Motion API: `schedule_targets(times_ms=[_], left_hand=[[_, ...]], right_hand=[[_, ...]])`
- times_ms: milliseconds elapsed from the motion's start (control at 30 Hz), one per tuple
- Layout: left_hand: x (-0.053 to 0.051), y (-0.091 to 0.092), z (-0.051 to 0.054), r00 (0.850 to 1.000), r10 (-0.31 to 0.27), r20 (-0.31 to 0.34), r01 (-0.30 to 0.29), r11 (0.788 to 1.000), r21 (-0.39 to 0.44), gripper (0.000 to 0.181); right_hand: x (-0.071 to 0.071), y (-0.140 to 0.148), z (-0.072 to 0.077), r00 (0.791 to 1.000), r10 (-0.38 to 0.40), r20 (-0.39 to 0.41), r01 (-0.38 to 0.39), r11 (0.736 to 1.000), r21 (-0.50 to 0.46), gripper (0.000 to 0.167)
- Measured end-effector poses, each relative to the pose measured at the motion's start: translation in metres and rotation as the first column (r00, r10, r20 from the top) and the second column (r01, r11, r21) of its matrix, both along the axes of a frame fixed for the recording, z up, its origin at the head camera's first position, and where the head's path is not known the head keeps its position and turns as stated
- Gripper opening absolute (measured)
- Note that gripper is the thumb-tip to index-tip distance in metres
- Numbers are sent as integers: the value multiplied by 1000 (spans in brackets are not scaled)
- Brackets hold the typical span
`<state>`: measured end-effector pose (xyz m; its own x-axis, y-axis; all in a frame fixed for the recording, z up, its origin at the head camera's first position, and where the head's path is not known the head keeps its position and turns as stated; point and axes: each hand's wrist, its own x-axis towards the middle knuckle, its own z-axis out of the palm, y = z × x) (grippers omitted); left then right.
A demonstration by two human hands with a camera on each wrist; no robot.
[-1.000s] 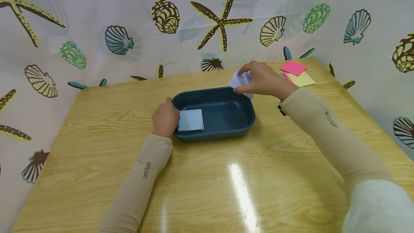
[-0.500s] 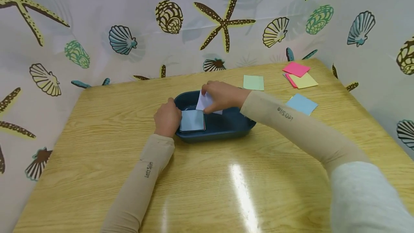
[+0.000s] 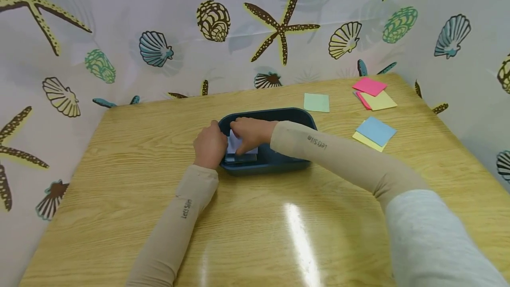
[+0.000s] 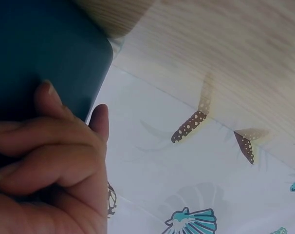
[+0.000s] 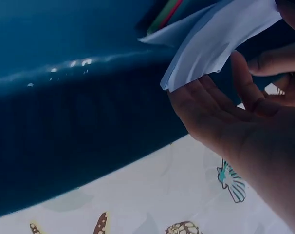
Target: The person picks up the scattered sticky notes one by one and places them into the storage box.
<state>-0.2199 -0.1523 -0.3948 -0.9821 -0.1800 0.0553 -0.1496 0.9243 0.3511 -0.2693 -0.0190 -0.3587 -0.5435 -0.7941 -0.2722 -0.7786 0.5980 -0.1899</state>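
Observation:
A dark blue oblong tub stands on the wooden table. My left hand grips its left end, and in the left wrist view the curled fingers lie against the tub wall. Inside the tub's left part my right hand pinches a lavender sticky note, which bends between fingers and thumb. Beneath that note lies a stack of sticky notes, a light blue one on top, mostly covered now. Red and green edges of the stack show in the right wrist view.
Right of the tub lie a pale green sticky note, a blue note over a yellow one, and a pink note above yellow and pink ones. A shell-patterned cloth hangs behind the table.
My right hand has carried the lavender note from the tub's back right rim leftward and down onto the stack. The left hand keeps its grip on the tub.

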Motion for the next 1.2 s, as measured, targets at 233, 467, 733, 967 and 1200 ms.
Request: schedule_targets(times_ms=[233,467,733,967,1200], left_hand=[[-1,1,-2,1000,14,3,-14,1000,6,28],[-2,1,-1,1000,10,4,-10,1000,-1,25],[-1,1,0,1000,9,12,-9,1000,1,25],[-1,0,0,1000,7,6,-7,1000,-1,24],[-1,0,0,1000,6,6,-6,1000,9,24]], right_hand=[[2,-5,-5,999,33,-2,-33,999,25,48],[3,-7,-9,999,33,24,-33,999,18,53],[1,-9,-14,999,55,1,-55,998,25,51],[-1,-11,-17,997,75,-21,-74,997,33,48],[0,-12,-17,996,82,-34,-81,996,27,46]])
